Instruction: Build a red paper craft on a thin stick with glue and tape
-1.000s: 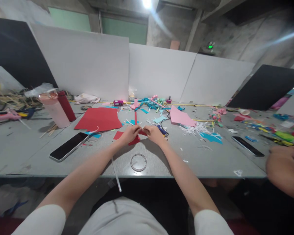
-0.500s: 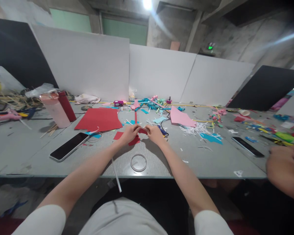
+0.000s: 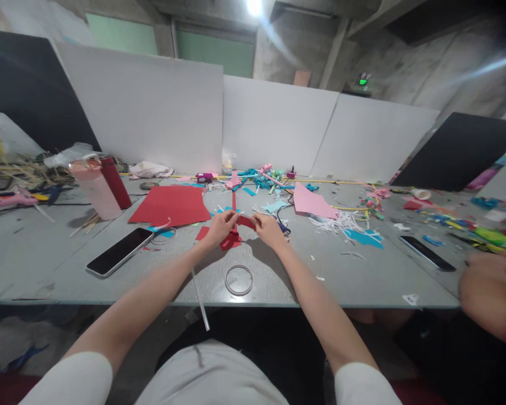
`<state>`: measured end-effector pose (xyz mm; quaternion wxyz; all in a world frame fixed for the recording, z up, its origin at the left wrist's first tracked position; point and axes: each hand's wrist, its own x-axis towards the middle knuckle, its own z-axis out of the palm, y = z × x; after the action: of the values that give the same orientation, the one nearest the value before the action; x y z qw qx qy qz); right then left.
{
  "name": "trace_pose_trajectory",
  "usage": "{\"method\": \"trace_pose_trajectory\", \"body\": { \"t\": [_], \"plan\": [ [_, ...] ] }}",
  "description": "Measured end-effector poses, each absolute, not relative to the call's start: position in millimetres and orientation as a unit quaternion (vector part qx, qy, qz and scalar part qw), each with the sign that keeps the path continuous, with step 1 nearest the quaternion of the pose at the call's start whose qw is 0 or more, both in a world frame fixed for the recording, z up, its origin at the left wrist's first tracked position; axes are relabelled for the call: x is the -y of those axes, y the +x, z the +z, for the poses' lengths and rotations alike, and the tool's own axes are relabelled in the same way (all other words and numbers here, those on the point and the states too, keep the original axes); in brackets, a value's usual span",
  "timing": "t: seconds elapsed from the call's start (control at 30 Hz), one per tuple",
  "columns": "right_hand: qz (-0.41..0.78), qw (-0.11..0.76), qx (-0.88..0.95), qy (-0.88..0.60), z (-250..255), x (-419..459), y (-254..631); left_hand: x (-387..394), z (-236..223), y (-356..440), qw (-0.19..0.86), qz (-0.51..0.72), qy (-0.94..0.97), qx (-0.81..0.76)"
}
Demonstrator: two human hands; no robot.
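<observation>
My left hand (image 3: 220,227) and my right hand (image 3: 266,230) meet over the middle of the grey table (image 3: 46,264), both pinched on a small piece of red paper (image 3: 245,221) held between them. Part of the red paper (image 3: 230,242) hangs down below my left fingers, just above the table. A clear tape ring (image 3: 238,279) lies on the table in front of my hands, and a thin white stick (image 3: 200,300) juts over the front edge.
A black phone (image 3: 118,251) lies to the left, a red sheet (image 3: 171,205) behind it, and a pink bottle (image 3: 95,188) beside a red flask (image 3: 115,181). Pink paper (image 3: 310,202), white shreds and coloured scraps fill the back. Another person's arm (image 3: 489,295) and second phone (image 3: 425,251) are at right.
My hands have lifted slightly and drawn a little apart, so the red paper now shows stretched between them. The other person's arm has barely shifted.
</observation>
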<state>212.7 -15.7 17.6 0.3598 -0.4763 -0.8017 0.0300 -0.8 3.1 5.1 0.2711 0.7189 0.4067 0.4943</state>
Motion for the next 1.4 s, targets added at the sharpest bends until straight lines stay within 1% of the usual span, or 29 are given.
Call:
{"method": "trace_pose_trajectory", "body": {
  "t": [0.23,0.57,0.8,1.27,1.4],
  "plan": [
    [0.025,0.359,0.804,-0.474,20,18,209,0,7,1,0.297,0.501,0.716,-0.385],
    [0.035,0.379,0.798,-0.468,25,21,208,-8,9,-6,0.302,0.537,0.669,-0.416],
    [0.028,0.381,0.787,-0.485,24,17,211,-9,9,-5,0.313,0.539,0.663,-0.414],
    [-0.008,0.377,0.8,-0.467,20,14,213,-14,5,-5,0.293,0.546,0.659,-0.426],
    [0.005,0.369,0.812,-0.452,17,13,211,-12,2,-3,0.282,0.533,0.678,-0.419]
  ]
}}
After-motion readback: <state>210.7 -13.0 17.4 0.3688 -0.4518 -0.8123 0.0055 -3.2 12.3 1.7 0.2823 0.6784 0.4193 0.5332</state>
